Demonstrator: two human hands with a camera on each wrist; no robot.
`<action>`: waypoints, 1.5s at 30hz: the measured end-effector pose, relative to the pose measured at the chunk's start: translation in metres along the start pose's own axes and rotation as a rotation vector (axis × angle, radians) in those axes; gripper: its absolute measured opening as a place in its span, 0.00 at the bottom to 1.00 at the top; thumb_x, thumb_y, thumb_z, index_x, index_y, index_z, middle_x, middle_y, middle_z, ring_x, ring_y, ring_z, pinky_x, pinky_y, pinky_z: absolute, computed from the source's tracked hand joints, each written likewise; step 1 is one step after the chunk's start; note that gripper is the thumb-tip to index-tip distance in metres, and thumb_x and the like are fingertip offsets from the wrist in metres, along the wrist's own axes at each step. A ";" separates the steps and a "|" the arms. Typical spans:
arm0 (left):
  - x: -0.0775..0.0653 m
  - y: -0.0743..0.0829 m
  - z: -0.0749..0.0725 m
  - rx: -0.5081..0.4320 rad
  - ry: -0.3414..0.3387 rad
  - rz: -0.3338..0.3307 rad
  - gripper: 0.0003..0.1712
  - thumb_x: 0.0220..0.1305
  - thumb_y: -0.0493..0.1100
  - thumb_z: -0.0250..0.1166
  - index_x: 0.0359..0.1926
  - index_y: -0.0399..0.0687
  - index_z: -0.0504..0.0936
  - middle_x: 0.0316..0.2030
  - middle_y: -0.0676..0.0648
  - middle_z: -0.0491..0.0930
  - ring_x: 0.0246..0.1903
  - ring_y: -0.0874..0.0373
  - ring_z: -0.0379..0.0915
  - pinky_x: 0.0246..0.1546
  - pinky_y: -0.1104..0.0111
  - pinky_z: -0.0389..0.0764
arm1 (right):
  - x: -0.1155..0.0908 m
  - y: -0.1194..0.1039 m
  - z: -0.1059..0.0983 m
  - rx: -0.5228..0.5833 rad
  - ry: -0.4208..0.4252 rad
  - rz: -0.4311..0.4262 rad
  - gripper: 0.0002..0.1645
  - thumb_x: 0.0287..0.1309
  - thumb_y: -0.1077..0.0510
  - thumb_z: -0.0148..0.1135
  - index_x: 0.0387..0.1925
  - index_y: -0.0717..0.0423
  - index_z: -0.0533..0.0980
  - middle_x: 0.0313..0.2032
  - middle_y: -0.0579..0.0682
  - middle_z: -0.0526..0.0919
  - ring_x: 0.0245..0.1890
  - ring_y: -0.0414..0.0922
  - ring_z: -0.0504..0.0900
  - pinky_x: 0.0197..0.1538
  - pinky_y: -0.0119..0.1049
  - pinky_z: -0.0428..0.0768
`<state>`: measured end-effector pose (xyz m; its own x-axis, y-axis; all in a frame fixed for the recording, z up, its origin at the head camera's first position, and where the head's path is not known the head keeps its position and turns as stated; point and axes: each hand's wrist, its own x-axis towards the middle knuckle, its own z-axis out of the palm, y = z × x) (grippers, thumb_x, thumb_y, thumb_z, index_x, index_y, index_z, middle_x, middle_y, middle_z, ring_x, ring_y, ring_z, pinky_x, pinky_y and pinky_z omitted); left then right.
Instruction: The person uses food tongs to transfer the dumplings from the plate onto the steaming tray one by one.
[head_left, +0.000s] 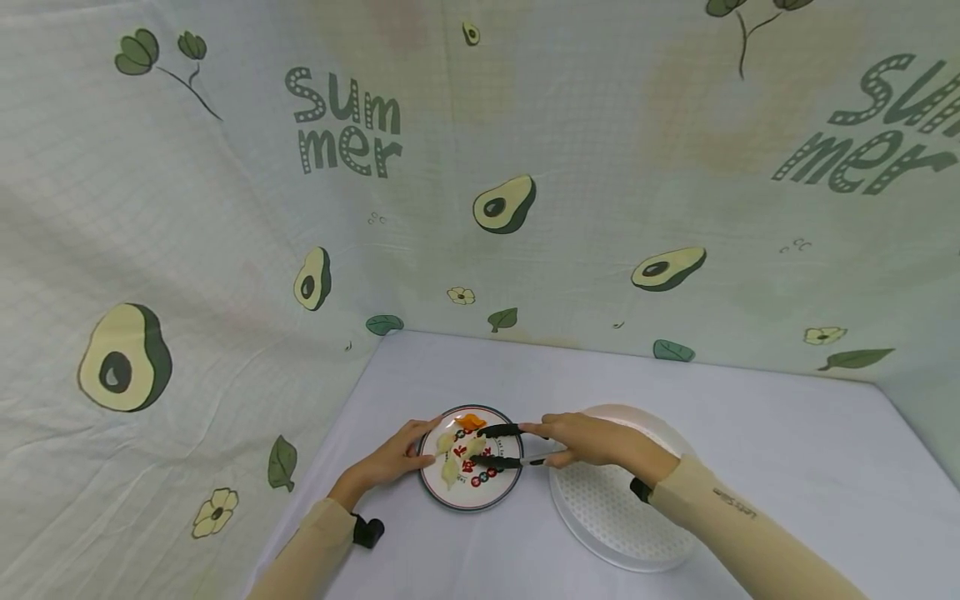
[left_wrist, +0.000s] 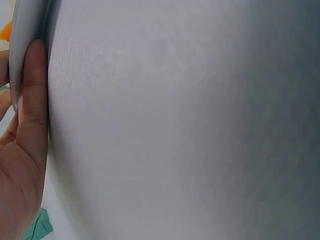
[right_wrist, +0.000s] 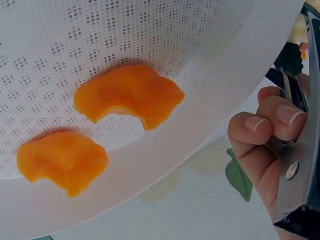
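Observation:
My left hand (head_left: 393, 454) pinches the left rim of a small patterned plate (head_left: 472, 502); in the left wrist view its fingers (left_wrist: 35, 95) lie under the rim. On the plate are pale dumplings (head_left: 450, 472) and an orange dumpling (head_left: 471, 422). My right hand (head_left: 588, 437) grips metal tongs (head_left: 534, 459) with black tips. Those tips reach over the plate, spread on either side of a pale dumpling (head_left: 476, 446); whether they touch it I cannot tell. In the right wrist view, curled fingers (right_wrist: 267, 122) hold the tongs' metal arm.
A round white perforated basket (head_left: 600, 521) stands right of the plate, under my right forearm. Two orange crescent-shaped dumplings (right_wrist: 127, 95) lie in it. White cloth covers the table (head_left: 420, 550), and a printed avocado curtain (head_left: 570, 275) rises behind and to the left.

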<state>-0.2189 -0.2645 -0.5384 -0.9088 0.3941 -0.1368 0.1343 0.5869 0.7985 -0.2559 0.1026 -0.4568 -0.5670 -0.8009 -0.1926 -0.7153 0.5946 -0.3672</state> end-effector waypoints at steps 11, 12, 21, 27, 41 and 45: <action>-0.001 0.005 -0.001 -0.020 -0.009 0.001 0.40 0.70 0.43 0.64 0.77 0.45 0.56 0.63 0.37 0.62 0.32 0.56 0.59 0.33 0.69 0.64 | -0.001 -0.005 0.002 -0.019 0.003 0.001 0.36 0.64 0.53 0.67 0.71 0.55 0.68 0.63 0.67 0.72 0.56 0.58 0.79 0.55 0.49 0.77; -0.002 0.005 -0.001 -0.022 -0.009 0.001 0.40 0.70 0.42 0.64 0.77 0.45 0.56 0.63 0.37 0.62 0.32 0.56 0.59 0.33 0.69 0.63 | -0.001 -0.005 0.002 -0.023 0.002 0.004 0.36 0.64 0.53 0.67 0.71 0.55 0.68 0.63 0.67 0.73 0.56 0.58 0.79 0.55 0.49 0.77; -0.003 0.005 0.000 -0.036 0.001 -0.004 0.41 0.69 0.42 0.65 0.77 0.44 0.57 0.62 0.37 0.62 0.32 0.56 0.58 0.33 0.69 0.62 | -0.003 -0.007 0.002 -0.038 0.003 0.016 0.35 0.65 0.53 0.66 0.71 0.54 0.68 0.63 0.65 0.73 0.58 0.59 0.77 0.56 0.50 0.76; -0.003 0.005 0.000 -0.024 -0.003 -0.004 0.41 0.69 0.43 0.64 0.77 0.45 0.57 0.62 0.37 0.62 0.32 0.57 0.59 0.33 0.70 0.63 | -0.005 -0.010 0.001 -0.047 0.010 0.011 0.34 0.65 0.53 0.66 0.70 0.54 0.69 0.62 0.66 0.74 0.57 0.60 0.78 0.56 0.50 0.77; 0.000 0.002 -0.001 -0.007 -0.008 -0.009 0.41 0.70 0.44 0.64 0.78 0.47 0.56 0.63 0.39 0.62 0.32 0.57 0.60 0.34 0.70 0.64 | -0.009 -0.015 -0.005 -0.045 0.013 0.015 0.35 0.65 0.53 0.66 0.71 0.54 0.68 0.62 0.63 0.75 0.57 0.58 0.79 0.55 0.48 0.77; 0.000 0.002 0.000 -0.009 -0.008 -0.013 0.41 0.70 0.44 0.64 0.78 0.48 0.56 0.62 0.39 0.62 0.32 0.57 0.60 0.33 0.69 0.64 | -0.009 -0.016 -0.003 -0.033 -0.005 0.037 0.35 0.65 0.52 0.66 0.71 0.54 0.68 0.63 0.64 0.73 0.58 0.58 0.77 0.56 0.49 0.77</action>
<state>-0.2187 -0.2634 -0.5367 -0.9071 0.3925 -0.1520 0.1190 0.5856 0.8018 -0.2403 0.1002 -0.4464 -0.5910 -0.7788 -0.2101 -0.7073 0.6256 -0.3292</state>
